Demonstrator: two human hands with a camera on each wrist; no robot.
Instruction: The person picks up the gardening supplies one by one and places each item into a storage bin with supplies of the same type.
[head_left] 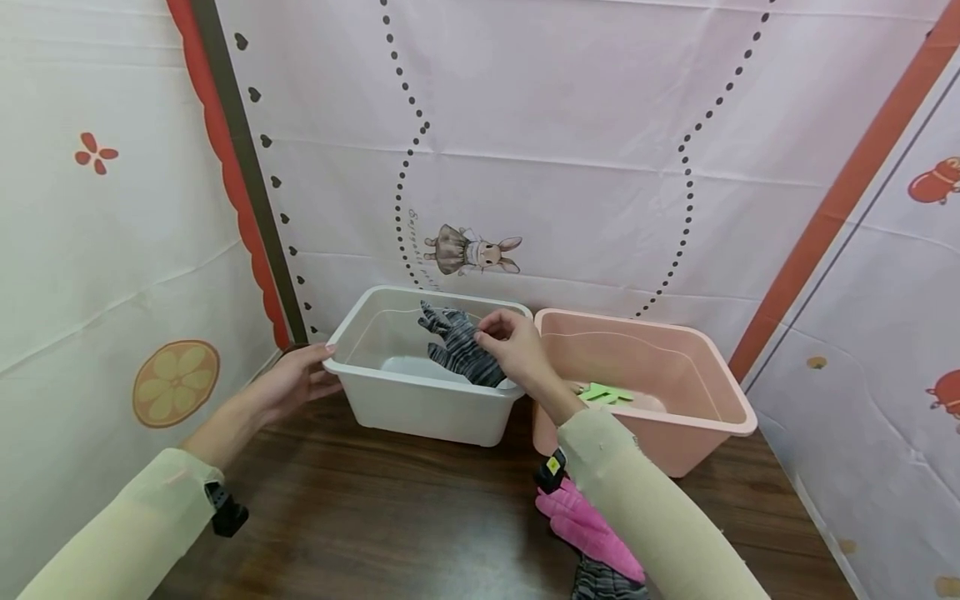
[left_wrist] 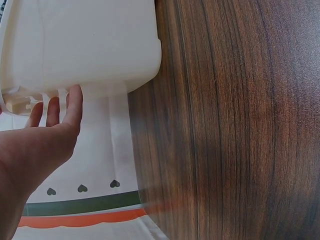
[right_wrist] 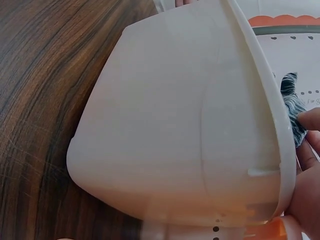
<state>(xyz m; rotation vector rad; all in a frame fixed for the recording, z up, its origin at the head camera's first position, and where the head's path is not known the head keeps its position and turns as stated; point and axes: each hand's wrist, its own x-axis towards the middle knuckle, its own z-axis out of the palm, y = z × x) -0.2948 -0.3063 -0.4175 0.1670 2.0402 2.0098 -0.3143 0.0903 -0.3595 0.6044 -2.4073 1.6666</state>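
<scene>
A black-and-grey knit glove (head_left: 465,342) hangs over the inside of a white plastic tub (head_left: 427,408). My right hand (head_left: 513,346) pinches the glove between thumb and fingers, above the tub's right end. In the right wrist view the glove (right_wrist: 294,107) shows beyond the rim, beside the right hand (right_wrist: 307,165). My left hand (head_left: 300,375) holds the tub's left end at the rim. From the left wrist view, the fingers of the left hand (left_wrist: 55,125) reach under the rim against the outer wall, with the thumb mostly hidden.
A pink tub (head_left: 712,425) stands right of the white one, with light green pieces (head_left: 603,393) inside. A pink glove with a grey knit cuff (head_left: 588,529) lies on the dark wooden table (head_left: 390,517), partly under my right forearm. Printed cloth (head_left: 585,167) hangs behind.
</scene>
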